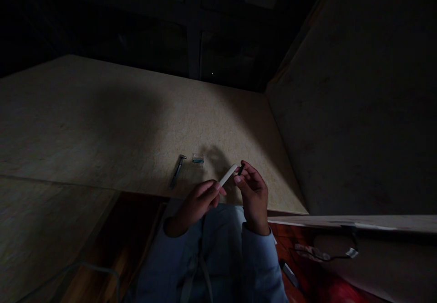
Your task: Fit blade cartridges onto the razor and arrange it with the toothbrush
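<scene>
Worktop (pixel 136 111), one. Razor, one (pixel 177 172), lying slanted on it. Small clear case, one (pixel 198 159), teal inside, just right of the razor. Left hand, one (pixel 202 197), pointing forward and right, thumb and fingers closed on a white stick, one (pixel 227 175), slanting up rightward. Black piece, one (pixel 241 169), near the stick's tip, pinched upright but tilted by the right hand, one (pixel 253 192), fingers curled, forearm pointing forward.
</scene>
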Demonstrator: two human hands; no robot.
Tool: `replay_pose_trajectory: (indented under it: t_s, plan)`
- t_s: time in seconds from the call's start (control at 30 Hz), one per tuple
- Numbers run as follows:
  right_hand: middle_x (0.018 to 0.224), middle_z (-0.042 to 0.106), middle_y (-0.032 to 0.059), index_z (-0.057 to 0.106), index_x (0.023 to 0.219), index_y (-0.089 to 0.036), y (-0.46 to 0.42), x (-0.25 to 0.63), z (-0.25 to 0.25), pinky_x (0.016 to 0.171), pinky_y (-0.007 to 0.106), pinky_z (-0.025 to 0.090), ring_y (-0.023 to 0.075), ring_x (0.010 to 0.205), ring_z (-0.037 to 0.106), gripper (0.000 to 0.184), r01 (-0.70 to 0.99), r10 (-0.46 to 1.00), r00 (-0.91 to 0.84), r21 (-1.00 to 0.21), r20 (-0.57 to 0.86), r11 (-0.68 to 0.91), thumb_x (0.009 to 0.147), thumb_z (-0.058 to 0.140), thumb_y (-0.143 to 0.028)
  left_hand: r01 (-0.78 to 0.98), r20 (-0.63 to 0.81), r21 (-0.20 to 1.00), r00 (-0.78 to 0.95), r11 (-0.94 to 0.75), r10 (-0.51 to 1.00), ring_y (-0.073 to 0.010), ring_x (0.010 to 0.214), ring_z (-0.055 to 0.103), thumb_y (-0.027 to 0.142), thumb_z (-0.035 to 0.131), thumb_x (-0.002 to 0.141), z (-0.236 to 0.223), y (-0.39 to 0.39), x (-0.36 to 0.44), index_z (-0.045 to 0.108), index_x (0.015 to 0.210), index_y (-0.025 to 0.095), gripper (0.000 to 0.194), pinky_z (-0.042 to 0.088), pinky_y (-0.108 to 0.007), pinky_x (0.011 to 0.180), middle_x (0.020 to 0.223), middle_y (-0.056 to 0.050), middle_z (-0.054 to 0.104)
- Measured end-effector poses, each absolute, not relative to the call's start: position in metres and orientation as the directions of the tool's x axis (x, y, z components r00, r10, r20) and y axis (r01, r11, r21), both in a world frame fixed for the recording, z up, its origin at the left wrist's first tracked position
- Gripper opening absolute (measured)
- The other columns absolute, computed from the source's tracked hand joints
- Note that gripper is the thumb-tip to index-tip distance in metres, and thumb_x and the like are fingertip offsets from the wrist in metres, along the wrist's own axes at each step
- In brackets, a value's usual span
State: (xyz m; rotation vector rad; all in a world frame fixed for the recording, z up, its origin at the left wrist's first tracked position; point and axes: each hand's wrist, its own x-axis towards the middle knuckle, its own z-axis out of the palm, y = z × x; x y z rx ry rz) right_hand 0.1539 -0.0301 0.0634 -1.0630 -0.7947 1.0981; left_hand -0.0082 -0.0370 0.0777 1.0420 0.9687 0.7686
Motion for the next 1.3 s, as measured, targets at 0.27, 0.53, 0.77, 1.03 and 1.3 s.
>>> replay_pose_trajectory:
  t_s: [0.27,0.53,0.77,1.03,1.3]
  plan:
    - [0.099,0.077,0.0041,0.068,0.120,-0.022,-0.027,0.159,0.058,0.084,0.036,0.056,0.0177,0.086,0.070,0.051,-0.305,0.949,0.306,-0.952,-0.072,0.026,0.072,0.082,-0.031,0.042,-0.190,0.981,0.344,0.188,0.919,-0.0123,0.054,0.046,0.061,0.049,0.090,0.065,-0.032,-0.001,0.064,0.093,0.015,0.048,0.035,-0.024,0.052,0.063,0.000,0.059]
    - [0.092,0.077,0.0045,0.068,0.118,-0.019,-0.025,0.171,0.052,0.077,0.035,0.057,0.0164,0.076,0.069,0.053,-0.310,0.919,0.377,-0.951,-0.114,0.009,0.070,0.083,-0.036,0.280,-0.041,0.960,0.164,-0.007,0.986,-0.0160,0.068,0.059,0.045,0.056,0.089,0.050,-0.027,0.003,0.068,0.076,0.016,0.034,0.043,-0.026,0.064,0.072,-0.003,0.066]
    - [0.097,0.076,0.0054,0.066,0.119,-0.019,-0.024,0.189,0.048,0.074,0.035,0.058,0.0169,0.074,0.070,0.058,-0.298,0.878,0.454,-0.955,-0.151,-0.010,0.068,0.085,-0.038,0.563,0.037,0.825,0.044,-0.055,0.998,-0.0190,0.077,0.067,0.033,0.053,0.094,0.043,-0.023,0.012,0.076,0.089,0.017,0.028,0.047,-0.030,0.074,0.085,-0.008,0.074]
    - [0.099,0.077,0.0063,0.065,0.120,-0.020,-0.023,0.189,0.045,0.075,0.038,0.058,0.0177,0.069,0.071,0.060,-0.295,0.903,0.401,-0.955,-0.154,-0.032,0.068,0.084,-0.042,0.838,-0.026,0.545,0.018,-0.001,1.000,-0.0250,0.088,0.070,0.035,0.056,0.096,0.051,0.001,0.038,0.080,0.097,0.020,0.028,0.045,-0.031,0.072,0.092,-0.012,0.077]
    - [0.099,0.079,0.0073,0.062,0.119,-0.019,-0.022,0.195,0.038,0.078,0.040,0.059,0.0208,0.074,0.074,0.062,-0.346,0.912,0.370,-0.937,-0.179,-0.043,0.066,0.087,-0.039,0.881,0.016,0.472,0.022,-0.027,1.000,-0.0245,0.084,0.069,0.037,0.054,0.096,0.052,0.018,0.045,0.080,0.096,0.022,0.030,0.040,-0.031,0.066,0.097,-0.011,0.075]
